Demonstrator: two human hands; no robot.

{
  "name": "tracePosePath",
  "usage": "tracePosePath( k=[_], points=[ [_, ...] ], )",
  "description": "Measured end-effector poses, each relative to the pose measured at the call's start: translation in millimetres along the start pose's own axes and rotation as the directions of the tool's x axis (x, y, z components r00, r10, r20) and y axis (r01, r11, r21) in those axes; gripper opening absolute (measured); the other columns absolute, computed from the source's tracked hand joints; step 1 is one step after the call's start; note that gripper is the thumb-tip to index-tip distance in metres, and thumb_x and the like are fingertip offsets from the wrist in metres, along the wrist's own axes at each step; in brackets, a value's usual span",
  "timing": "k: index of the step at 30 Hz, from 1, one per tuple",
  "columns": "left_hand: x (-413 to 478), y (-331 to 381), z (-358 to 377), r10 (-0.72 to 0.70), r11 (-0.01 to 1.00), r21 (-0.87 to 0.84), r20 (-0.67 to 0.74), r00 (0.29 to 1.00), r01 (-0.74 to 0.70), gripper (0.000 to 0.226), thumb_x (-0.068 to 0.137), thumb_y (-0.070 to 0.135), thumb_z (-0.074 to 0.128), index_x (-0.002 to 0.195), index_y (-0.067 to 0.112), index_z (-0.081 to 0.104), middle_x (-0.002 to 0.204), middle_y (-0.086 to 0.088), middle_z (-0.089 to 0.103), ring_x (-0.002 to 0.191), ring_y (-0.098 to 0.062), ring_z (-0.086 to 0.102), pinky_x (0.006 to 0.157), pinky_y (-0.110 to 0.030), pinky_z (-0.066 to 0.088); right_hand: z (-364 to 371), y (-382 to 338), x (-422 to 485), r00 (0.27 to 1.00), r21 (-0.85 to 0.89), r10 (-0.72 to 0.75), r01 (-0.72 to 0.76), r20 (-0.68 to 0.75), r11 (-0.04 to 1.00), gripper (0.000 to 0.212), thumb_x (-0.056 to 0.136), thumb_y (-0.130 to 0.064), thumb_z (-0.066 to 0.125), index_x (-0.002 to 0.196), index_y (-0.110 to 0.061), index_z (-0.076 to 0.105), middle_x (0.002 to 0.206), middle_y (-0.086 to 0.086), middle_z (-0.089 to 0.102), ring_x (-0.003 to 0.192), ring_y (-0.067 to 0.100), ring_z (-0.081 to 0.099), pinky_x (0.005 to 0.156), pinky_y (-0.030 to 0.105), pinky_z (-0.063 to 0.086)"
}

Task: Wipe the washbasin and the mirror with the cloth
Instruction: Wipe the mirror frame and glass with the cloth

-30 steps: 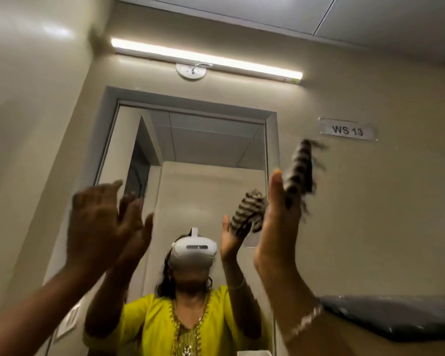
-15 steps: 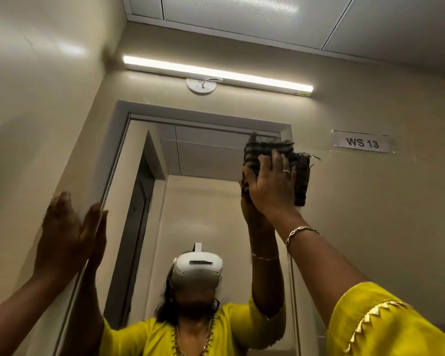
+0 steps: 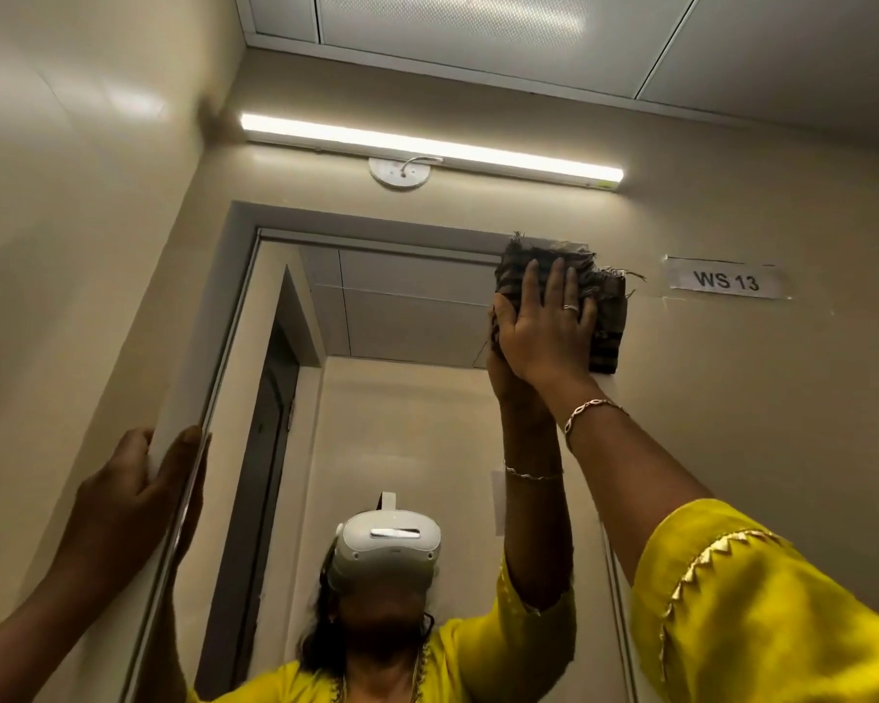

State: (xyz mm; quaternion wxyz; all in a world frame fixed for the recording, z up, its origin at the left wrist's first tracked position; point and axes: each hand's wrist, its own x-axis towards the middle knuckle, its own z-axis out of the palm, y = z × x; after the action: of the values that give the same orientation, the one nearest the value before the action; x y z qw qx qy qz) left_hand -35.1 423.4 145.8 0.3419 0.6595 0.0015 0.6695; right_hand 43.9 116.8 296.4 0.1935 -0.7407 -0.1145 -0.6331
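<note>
A tall wall mirror (image 3: pixel 407 398) with a grey frame fills the middle of the view and reflects me and a doorway behind. My right hand (image 3: pixel 541 327) presses a folded dark striped cloth (image 3: pixel 605 322) flat against the mirror's top right corner, fingers straight and spread. My left hand (image 3: pixel 138 494) rests on the mirror's left edge, thumb and fingers lying along the frame. The washbasin is out of view.
A lit tube light (image 3: pixel 427 147) runs above the mirror, with a round white fitting (image 3: pixel 399 171) under it. A paper label reading WS 13 (image 3: pixel 725 280) is stuck on the wall to the right. A beige side wall (image 3: pixel 72 246) stands close on the left.
My right hand has carried the cloth up and pressed it flat on the mirror's top right corner. My left hand has moved down and left onto the mirror's edge. The view has tilted upward.
</note>
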Motion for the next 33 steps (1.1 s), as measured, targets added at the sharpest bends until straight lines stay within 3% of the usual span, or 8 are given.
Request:
tracePosePath(
  k=[3, 6, 12, 16, 19, 24, 29, 33],
  points=[
    [-0.8, -4.1, -2.3, -0.094, 0.994, -0.046, 0.099, 0.991, 0.099, 0.076, 0.073, 0.080, 0.036, 0.080, 0.006, 0.054, 0.064, -0.018, 0.060, 0.060, -0.040, 0.059, 0.064, -0.051, 0.053, 1.2, -5.5, 2.6, 0.999, 0.018, 0.039, -0.038, -0.017, 0.999, 0.060, 0.099, -0.044, 0.018, 0.149, -0.017, -0.001, 0.157, 0.012, -0.007, 0.144, 0.028, -0.008, 0.115, 0.045, -0.005],
    [-3.0, 5.5, -5.4, -0.116, 0.988, -0.091, 0.134, 0.984, 0.128, 0.067, 0.081, 0.066, 0.038, 0.076, 0.002, 0.056, 0.062, -0.030, 0.060, 0.052, -0.040, 0.058, 0.061, -0.054, 0.052, 6.0, -22.2, -2.3, 0.997, 0.042, 0.063, -0.061, -0.040, 0.997, 0.061, 0.099, -0.044, 0.019, 0.149, -0.015, 0.000, 0.157, 0.013, -0.006, 0.144, 0.029, -0.007, 0.116, 0.046, -0.002],
    [-4.9, 12.1, -9.3, -0.088, 0.990, -0.100, 0.125, 0.988, 0.101, 0.073, 0.080, 0.060, 0.035, 0.075, -0.009, 0.054, 0.067, -0.033, 0.057, 0.056, -0.035, 0.054, 0.066, -0.057, 0.050, 17.1, -96.1, -12.9, 0.996, 0.081, -0.051, 0.057, -0.076, 0.995, 0.060, 0.099, -0.043, 0.019, 0.149, -0.014, 0.001, 0.157, 0.014, -0.006, 0.144, 0.030, -0.007, 0.115, 0.047, 0.000],
    [-5.0, 12.4, -10.1, -0.074, 0.991, -0.099, 0.104, 0.992, 0.085, 0.070, 0.078, 0.067, 0.036, 0.070, -0.001, 0.054, 0.063, -0.021, 0.058, 0.057, -0.032, 0.056, 0.067, -0.050, 0.051, 21.7, -139.6, -17.0, 0.994, 0.110, -0.083, 0.091, -0.071, 0.990, 0.061, 0.099, -0.043, 0.019, 0.149, -0.012, 0.000, 0.156, 0.016, -0.007, 0.144, 0.032, -0.008, 0.115, 0.048, -0.001],
    [-5.5, 9.0, -9.5, -0.064, 0.990, -0.115, 0.111, 0.992, 0.076, 0.076, 0.078, 0.074, 0.037, 0.069, 0.000, 0.053, 0.061, -0.020, 0.055, 0.056, -0.033, 0.054, 0.067, -0.054, 0.051, 23.7, -168.2, -23.1, 0.988, 0.134, -0.146, 0.152, -0.056, 0.979, 0.062, 0.099, -0.043, 0.019, 0.149, -0.012, -0.001, 0.156, 0.016, -0.009, 0.144, 0.032, -0.010, 0.115, 0.048, -0.002],
    [-2.6, 2.1, -7.6, -0.055, 0.990, -0.122, 0.127, 0.990, 0.070, 0.106, 0.049, 0.095, 0.027, 0.070, -0.005, 0.051, 0.061, -0.018, 0.050, 0.053, -0.030, 0.048, 0.061, -0.056, 0.050, 26.5, -206.9, -26.5, 0.973, 0.165, -0.231, 0.232, -0.024, 0.959, 0.061, 0.100, -0.043, 0.018, 0.149, -0.012, -0.003, 0.156, 0.016, -0.013, 0.143, 0.032, -0.014, 0.115, 0.049, -0.005],
    [-2.0, 2.8, -6.5, -0.034, 0.996, -0.084, 0.108, 0.994, 0.044, 0.097, 0.039, 0.100, 0.020, 0.060, 0.008, 0.042, 0.055, -0.012, 0.041, 0.050, -0.025, 0.040, 0.056, -0.039, 0.040, 26.7, -220.8, -28.3, 0.938, 0.189, -0.345, 0.336, 0.014, 0.923, 0.058, 0.100, -0.044, 0.018, 0.149, -0.019, -0.001, 0.157, 0.010, -0.012, 0.143, 0.028, -0.015, 0.114, 0.048, -0.008],
    [-2.3, 4.3, -8.1, -0.038, 0.995, -0.086, 0.119, 0.992, 0.048, 0.091, 0.043, 0.097, 0.024, 0.060, 0.010, 0.042, 0.054, -0.009, 0.040, 0.049, -0.023, 0.038, 0.054, -0.036, 0.036, 27.7, -206.5, -38.7, 0.894, 0.174, -0.448, 0.443, -0.011, 0.879, 0.058, 0.098, -0.046, 0.020, 0.149, -0.023, 0.002, 0.158, 0.007, -0.006, 0.144, 0.025, -0.011, 0.114, 0.047, -0.007]
  ],
)
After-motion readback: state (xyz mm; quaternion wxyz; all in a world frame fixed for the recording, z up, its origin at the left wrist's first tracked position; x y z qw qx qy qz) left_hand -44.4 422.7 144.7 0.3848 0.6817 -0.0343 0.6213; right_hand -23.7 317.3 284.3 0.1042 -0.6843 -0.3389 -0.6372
